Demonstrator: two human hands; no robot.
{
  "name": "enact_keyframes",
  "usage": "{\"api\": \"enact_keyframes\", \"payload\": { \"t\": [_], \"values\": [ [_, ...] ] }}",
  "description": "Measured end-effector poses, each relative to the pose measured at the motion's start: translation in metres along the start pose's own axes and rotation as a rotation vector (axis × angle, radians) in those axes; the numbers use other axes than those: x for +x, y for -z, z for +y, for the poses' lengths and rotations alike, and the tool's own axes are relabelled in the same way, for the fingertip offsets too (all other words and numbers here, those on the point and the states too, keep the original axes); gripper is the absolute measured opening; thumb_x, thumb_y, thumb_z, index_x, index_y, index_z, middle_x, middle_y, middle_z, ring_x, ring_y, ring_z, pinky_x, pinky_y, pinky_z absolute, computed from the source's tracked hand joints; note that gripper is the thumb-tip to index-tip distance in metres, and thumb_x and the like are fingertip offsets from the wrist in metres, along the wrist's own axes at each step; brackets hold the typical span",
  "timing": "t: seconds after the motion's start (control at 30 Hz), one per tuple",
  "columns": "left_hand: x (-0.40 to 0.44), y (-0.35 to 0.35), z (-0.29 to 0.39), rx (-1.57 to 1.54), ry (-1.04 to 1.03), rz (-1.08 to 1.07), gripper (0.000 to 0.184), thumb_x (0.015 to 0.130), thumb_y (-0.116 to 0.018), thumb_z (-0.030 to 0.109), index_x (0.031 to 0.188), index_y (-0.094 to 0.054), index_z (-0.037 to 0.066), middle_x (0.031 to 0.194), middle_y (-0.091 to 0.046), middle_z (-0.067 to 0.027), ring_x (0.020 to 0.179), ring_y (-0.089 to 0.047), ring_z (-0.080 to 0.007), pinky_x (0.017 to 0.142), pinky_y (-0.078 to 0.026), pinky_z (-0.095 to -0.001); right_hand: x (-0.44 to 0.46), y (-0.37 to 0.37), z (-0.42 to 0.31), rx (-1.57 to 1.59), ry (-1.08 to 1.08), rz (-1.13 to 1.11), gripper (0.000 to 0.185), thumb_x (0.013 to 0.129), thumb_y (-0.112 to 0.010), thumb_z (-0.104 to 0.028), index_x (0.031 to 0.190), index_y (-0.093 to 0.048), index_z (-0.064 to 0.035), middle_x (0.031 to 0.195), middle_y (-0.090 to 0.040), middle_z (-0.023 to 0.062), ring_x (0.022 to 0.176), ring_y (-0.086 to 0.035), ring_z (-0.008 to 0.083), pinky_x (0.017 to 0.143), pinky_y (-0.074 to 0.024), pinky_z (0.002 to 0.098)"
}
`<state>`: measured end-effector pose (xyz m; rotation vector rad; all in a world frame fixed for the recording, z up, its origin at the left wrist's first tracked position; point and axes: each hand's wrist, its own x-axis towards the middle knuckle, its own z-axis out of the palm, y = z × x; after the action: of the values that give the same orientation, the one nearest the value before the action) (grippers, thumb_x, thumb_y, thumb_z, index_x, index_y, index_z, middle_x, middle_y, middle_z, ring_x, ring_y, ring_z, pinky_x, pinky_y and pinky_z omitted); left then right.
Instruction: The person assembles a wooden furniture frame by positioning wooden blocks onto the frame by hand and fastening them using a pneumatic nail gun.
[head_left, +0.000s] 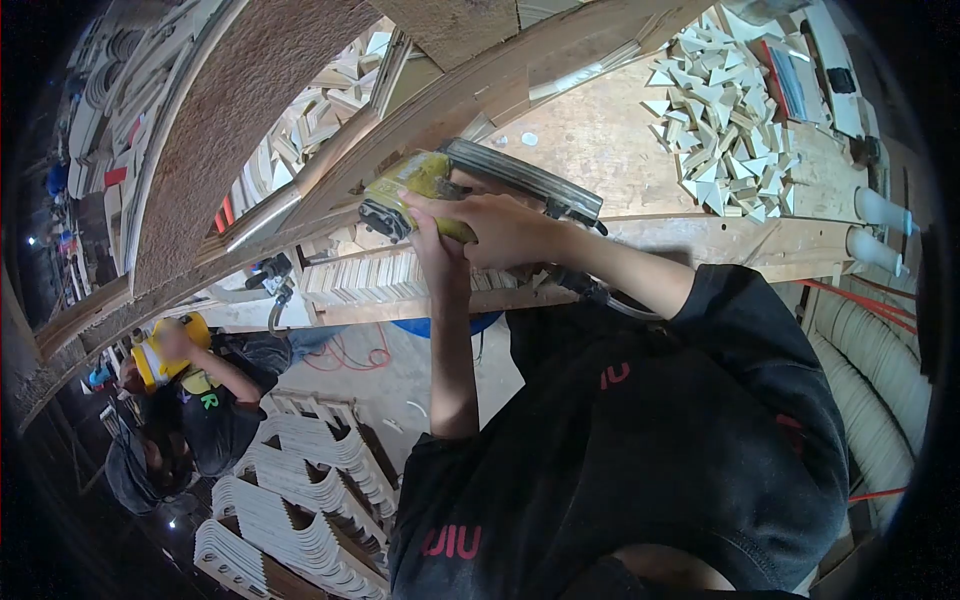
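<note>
Head: forearms [453, 350] converge, hands [512, 230] gripping nailer [430, 168].

A pale wooden workbench [590, 165] spans the upper right of the frame, brightly lit, its front edge running across the middle above a light grey floor [415, 372]. Stacks of curved, pale boards [310, 470] stand on that floor at lower left, with a looped red hose [380, 357] above them. The far left falls into darkness around a small bright light [33, 240], and large whitish ribbed bundles [870, 370] line the right side.
</note>
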<state>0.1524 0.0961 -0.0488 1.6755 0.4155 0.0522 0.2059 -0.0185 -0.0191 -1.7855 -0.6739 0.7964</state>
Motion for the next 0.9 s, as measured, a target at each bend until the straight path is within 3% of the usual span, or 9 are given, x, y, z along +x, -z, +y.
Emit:
{"api": "enact_keyframes", "payload": {
  "t": [0.07, 0.13, 0.2, 0.33, 0.5, 0.6, 0.7, 0.8, 0.9],
  "values": [
    [-0.001, -0.001, -0.002, 0.152, -0.086, -0.016, 0.054, 0.095, -0.024, 0.041, 0.093, -0.053, -0.005, 0.081, -0.057, -0.0103, 0.073, -0.056, -0.0143, 0.065, -0.045, -0.0276, -0.001, 0.002, 0.0, 0.003, -0.007, -0.009, 0.08, 0.065, -0.051, -0.004, 0.138, -0.024, -0.0231, 0.117, -0.053, 0.0141, 0.098, -0.054, 0.0336, 0.081, -0.0437, 0.0397],
    [-0.001, 0.0, -0.008, 0.039, 0.018, -0.014, 0.053, 0.096, -0.024, 0.039, 0.094, -0.052, -0.006, 0.081, -0.058, -0.0115, 0.072, -0.056, -0.0156, 0.065, -0.046, -0.0283, -0.001, 0.0, 0.005, -0.029, -0.014, -0.015, 0.081, 0.065, -0.051, -0.003, 0.138, -0.022, -0.0236, 0.116, -0.054, 0.0144, 0.096, -0.055, 0.0333, 0.08, -0.0442, 0.0395],
    [0.002, 0.001, -0.018, -0.281, 0.282, 0.011, 0.051, 0.096, -0.025, 0.037, 0.096, -0.051, -0.006, 0.081, -0.058, -0.0125, 0.072, -0.057, -0.0169, 0.065, -0.046, -0.029, -0.003, -0.007, 0.014, -0.02, 0.083, 0.079, 0.064, 0.071, -0.053, -0.017, 0.13, -0.029, -0.0189, 0.099, -0.058, 0.0183, 0.091, -0.056, 0.0353, 0.076, -0.0432, 0.0423],
    [0.002, 0.001, -0.036, 0.008, -0.014, 0.029, 0.041, 0.096, -0.028, 0.029, 0.102, -0.047, -0.007, 0.08, -0.058, -0.014, 0.073, -0.058, -0.0183, 0.064, -0.047, -0.0299, -0.004, -0.008, 0.015, -0.024, 0.104, 0.088, 0.062, 0.074, -0.053, -0.024, 0.13, -0.028, -0.0181, 0.093, -0.06, 0.0202, 0.09, -0.057, 0.0358, 0.075, -0.043, 0.0426],
    [0.001, -0.003, -0.019, -0.242, 0.134, 0.023, 0.032, 0.096, -0.029, 0.019, 0.106, -0.042, -0.008, 0.079, -0.057, -0.0151, 0.073, -0.059, -0.0192, 0.062, -0.047, -0.0297, -0.007, -0.004, 0.008, 0.044, 0.081, 0.082, 0.067, 0.074, -0.054, -0.024, 0.134, -0.024, -0.0207, 0.095, -0.06, 0.0203, 0.091, -0.057, 0.035, 0.076, -0.0431, 0.0416],
    [0.003, -0.001, -0.022, -0.142, 0.046, -0.056, 0.034, 0.097, -0.027, 0.02, 0.105, -0.043, -0.008, 0.08, -0.058, -0.0152, 0.073, -0.059, -0.0183, 0.064, -0.047, -0.0293, -0.009, 0.0, 0.004, 0.012, 0.052, 0.067, 0.069, 0.074, -0.054, -0.024, 0.136, -0.022, -0.0206, 0.097, -0.06, 0.0204, 0.091, -0.057, 0.035, 0.077, -0.0432, 0.0414],
    [0.003, 0.004, -0.027, 0.272, -0.215, -0.095, 0.038, 0.097, -0.027, 0.025, 0.106, -0.045, -0.007, 0.085, -0.058, -0.0119, 0.074, -0.059, -0.0162, 0.062, -0.048, -0.027, -0.007, -0.004, 0.011, -0.073, 0.058, 0.049, 0.071, 0.074, -0.054, -0.025, 0.137, -0.021, -0.0186, 0.098, -0.059, 0.0205, 0.091, -0.058, 0.0346, 0.079, -0.0434, 0.0407],
    [-0.008, -0.006, -0.004, -0.347, 0.23, -0.015, 0.034, 0.095, -0.033, 0.025, 0.111, -0.045, -0.003, 0.089, -0.057, -0.0093, 0.076, -0.058, -0.0147, 0.062, -0.047, -0.0253, -0.022, 0.002, 0.002, -0.084, 0.038, 0.053, 0.071, 0.075, -0.055, -0.025, 0.137, -0.02, -0.0163, 0.097, -0.059, 0.021, 0.09, -0.058, 0.0353, 0.079, -0.0443, 0.0408],
    [-0.03, -0.022, 0.016, -0.422, 0.156, -0.1, 0.037, 0.093, -0.041, 0.021, 0.124, -0.031, 0.003, 0.1, -0.053, -0.0111, 0.085, -0.057, -0.0155, 0.067, -0.048, -0.0257, -0.055, 0.017, -0.006, -0.05, -0.062, 0.101, 0.079, 0.072, -0.055, -0.013, 0.14, -0.014, -0.0191, 0.092, -0.058, 0.0181, 0.076, -0.059, 0.026, 0.067, -0.0473, 0.0338]
  ]
}}
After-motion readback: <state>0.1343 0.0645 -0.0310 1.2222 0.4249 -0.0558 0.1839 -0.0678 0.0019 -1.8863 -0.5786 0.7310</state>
